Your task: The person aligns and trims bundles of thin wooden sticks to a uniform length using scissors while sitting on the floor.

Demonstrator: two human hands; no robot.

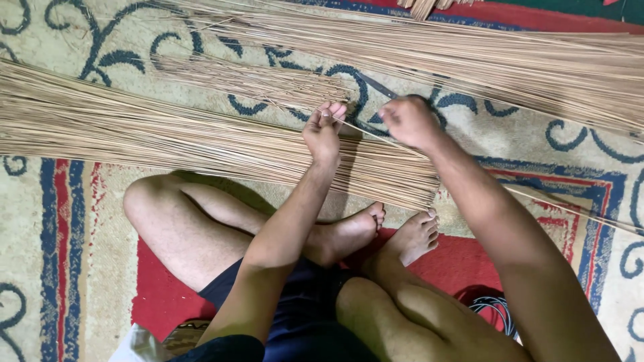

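the person is sitting cross-legged on a patterned carpet (pixel 40 221), looking down at both hands working over a broad bundle of thin tan sticks (pixel 168 137) that is lying across the floor just beyond the bare feet. the left hand (pixel 323 131) is reaching forward with its fingers pressed together, pinching the near end of a single stick (pixel 376 135) that is running slantwise toward the right hand (pixel 409 121). the right hand is curling into a loose fist around that same stick, with the fingertips turned away, so exactly how they are closing cannot be told.

the stick looks very light, thin and springy, stiff along its length but likely to snap if bent sharply. it seems smooth enough to slide through a loose grip, so taking it near one end between fingertips, with the other hand steadying it further along, looks like the safest hold.

a second, larger spread of sticks (pixel 510 64) is lying further off across the top of the view, and a smaller loose tuft (pixel 268 80) is resting between the two, just ahead of the left hand. no container is showing; all the sticks are lying loose on the carpet. a coil of dark cable (pixel 495 310) is peeking out beside the right knee.
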